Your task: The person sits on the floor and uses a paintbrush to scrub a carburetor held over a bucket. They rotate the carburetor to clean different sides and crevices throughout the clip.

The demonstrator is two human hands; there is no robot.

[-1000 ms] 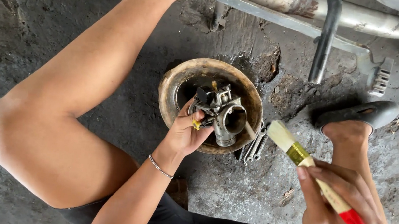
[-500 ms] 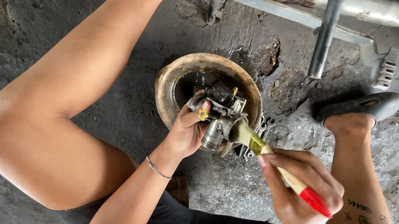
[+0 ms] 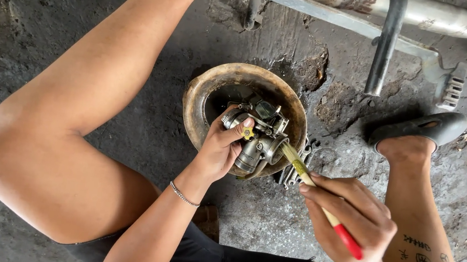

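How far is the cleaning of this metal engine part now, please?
Already done: the metal engine part is lifted over the round bowl by the left hand. In hand: the right hand presses the paintbrush bristles against it. Left: cannot judge; its surfaces are too small to tell.

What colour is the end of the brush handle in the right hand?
Red; the brush handle shows it just below the right hand, in the head view.

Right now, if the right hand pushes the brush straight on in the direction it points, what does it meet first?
The right hand aims the paintbrush up and to the left. Its bristles already seem to touch the metal carburetor held by the left hand over the round bowl, so the carburetor comes first; depth is unclear.
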